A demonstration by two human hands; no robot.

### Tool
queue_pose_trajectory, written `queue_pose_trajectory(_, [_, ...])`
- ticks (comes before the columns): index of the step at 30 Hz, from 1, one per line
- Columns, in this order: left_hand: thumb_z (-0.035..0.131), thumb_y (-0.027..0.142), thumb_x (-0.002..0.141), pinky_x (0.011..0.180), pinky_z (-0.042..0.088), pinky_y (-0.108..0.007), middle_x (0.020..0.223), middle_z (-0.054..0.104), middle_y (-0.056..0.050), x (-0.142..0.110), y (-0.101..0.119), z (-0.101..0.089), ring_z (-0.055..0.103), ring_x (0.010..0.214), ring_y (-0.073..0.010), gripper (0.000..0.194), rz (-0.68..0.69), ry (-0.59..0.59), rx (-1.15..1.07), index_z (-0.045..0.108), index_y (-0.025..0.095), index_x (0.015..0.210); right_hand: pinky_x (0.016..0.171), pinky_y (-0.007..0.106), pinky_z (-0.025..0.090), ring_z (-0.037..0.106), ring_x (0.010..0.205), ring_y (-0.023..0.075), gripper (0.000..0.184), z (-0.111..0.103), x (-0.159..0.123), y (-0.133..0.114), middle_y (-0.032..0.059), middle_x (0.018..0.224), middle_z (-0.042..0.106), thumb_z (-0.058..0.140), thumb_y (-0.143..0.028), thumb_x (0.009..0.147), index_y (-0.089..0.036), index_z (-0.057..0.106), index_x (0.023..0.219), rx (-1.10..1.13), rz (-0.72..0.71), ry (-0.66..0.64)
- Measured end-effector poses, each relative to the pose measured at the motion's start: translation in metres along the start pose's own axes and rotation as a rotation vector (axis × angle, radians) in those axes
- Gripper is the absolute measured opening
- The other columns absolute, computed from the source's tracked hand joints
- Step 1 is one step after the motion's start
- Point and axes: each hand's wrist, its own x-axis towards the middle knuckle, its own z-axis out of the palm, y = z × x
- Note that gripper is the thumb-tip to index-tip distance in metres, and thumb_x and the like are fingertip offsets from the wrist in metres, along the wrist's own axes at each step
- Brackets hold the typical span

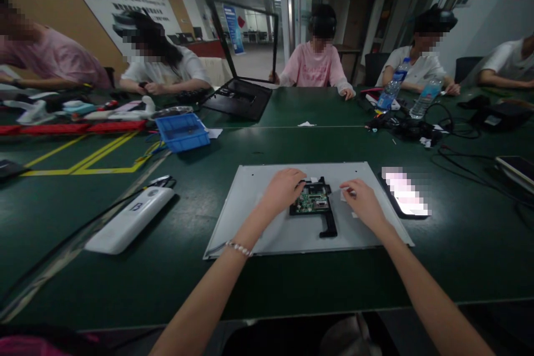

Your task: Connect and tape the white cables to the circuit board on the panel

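A green circuit board in a black plastic bracket lies on a pale grey flat panel. My left hand bends over the board's upper left edge and grips it there, its fingertips partly hidden. To the right of the bracket, just above the panel, my right hand has thumb and fingers pinched together. Small white scraps show beside those fingertips; whether one is between them, I cannot make out.
A lit phone lies right of the panel and a white power bank with a cable lies left. Farther back are a blue bin, a black laptop-like frame, water bottles and tangled cables. Several people sit across the green table.
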Motion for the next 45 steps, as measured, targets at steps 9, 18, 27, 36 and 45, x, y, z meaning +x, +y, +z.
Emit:
queue_pose_trajectory(9, [0.046,0.02,0.087,0.073,0.042,-0.034,0.081,0.065,-0.013,0.042,0.012,0.033,0.06,0.081,-0.0226,0.024,0.005,-0.126,0.144,0.067,0.013,0.079,0.077,0.032,0.047,0.059,0.079,0.0172,0.021,0.001,0.001,-0.001,0.0065,0.097,0.061,0.045,-0.02,0.083,-0.02,0.063,0.093,-0.015,-0.014,0.0])
queue_pose_trajectory(18, [0.042,0.01,0.086,0.078,0.037,-0.04,0.091,0.063,-0.017,0.05,0.007,0.024,0.055,0.094,-0.0275,0.023,-0.049,-0.05,0.23,0.065,0.011,0.085,0.076,0.032,0.047,0.059,0.079,0.017,0.022,0.001,0.001,0.001,0.0063,0.097,0.061,0.045,-0.02,0.083,-0.02,0.063,0.096,-0.01,-0.009,0.001])
queue_pose_trajectory(27, [0.043,0.019,0.088,0.082,0.036,-0.04,0.093,0.066,-0.013,0.034,-0.007,0.019,0.057,0.093,-0.0252,0.024,-0.082,-0.067,0.228,0.066,0.015,0.086,0.076,0.033,0.048,0.06,0.079,0.017,0.021,-0.002,0.002,-0.003,0.0068,0.097,0.061,0.047,-0.019,0.083,-0.02,0.064,0.095,0.001,-0.003,-0.019])
queue_pose_trajectory(36, [0.052,0.045,0.085,0.103,0.033,-0.042,0.145,0.031,-0.014,-0.016,-0.022,0.002,0.033,0.131,-0.0269,0.072,-0.113,-0.095,-0.21,0.019,0.018,0.142,0.088,0.039,0.043,0.054,0.101,0.0227,0.027,-0.009,-0.001,-0.004,0.0069,0.106,0.058,0.06,-0.029,0.079,-0.024,0.062,0.105,-0.073,-0.113,-0.133])
queue_pose_trajectory(45, [0.067,0.047,0.071,0.108,0.027,-0.046,0.15,0.017,-0.017,-0.037,-0.034,0.002,0.024,0.136,-0.0301,0.1,-0.047,-0.308,-0.439,0.006,0.017,0.144,0.087,0.038,0.042,0.054,0.1,0.0229,0.024,-0.003,0.002,0.007,0.0075,0.107,0.058,0.054,-0.027,0.083,-0.022,0.061,0.106,-0.138,-0.114,-0.125])
